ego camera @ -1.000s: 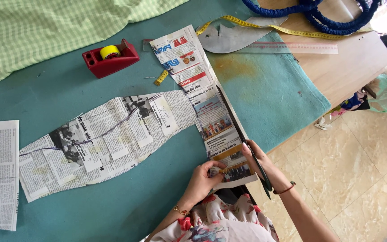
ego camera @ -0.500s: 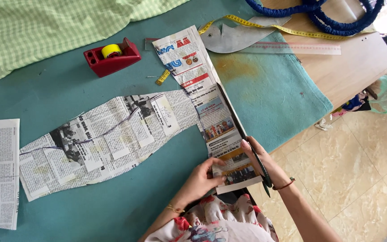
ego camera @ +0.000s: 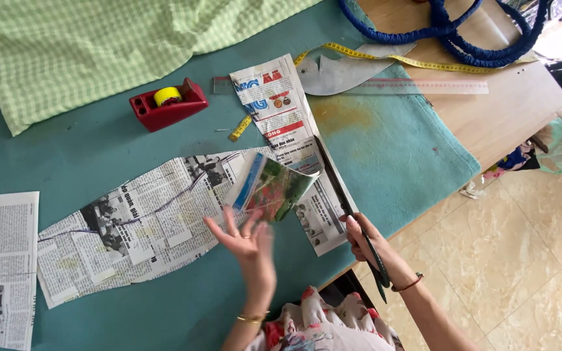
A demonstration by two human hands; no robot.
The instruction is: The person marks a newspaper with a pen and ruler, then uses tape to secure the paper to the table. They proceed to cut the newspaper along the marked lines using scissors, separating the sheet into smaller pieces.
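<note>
On teal mat: right hand point(ego camera: 361, 235) grips scissors point(ego camera: 349, 211) in newspaper strip point(ego camera: 294, 140); left hand point(ego camera: 245, 244) open, just beside.

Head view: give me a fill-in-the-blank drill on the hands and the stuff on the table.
1. The right hand holds a pair of ____ along the edge of the newspaper strip.
2. The left hand is open, palm up, and holds ____.
3. The tape dispenser on the teal mat is ____ in colour.
4. The checked cloth at the top is ____ and white.

Missing words: scissors; nothing; red; green
</note>
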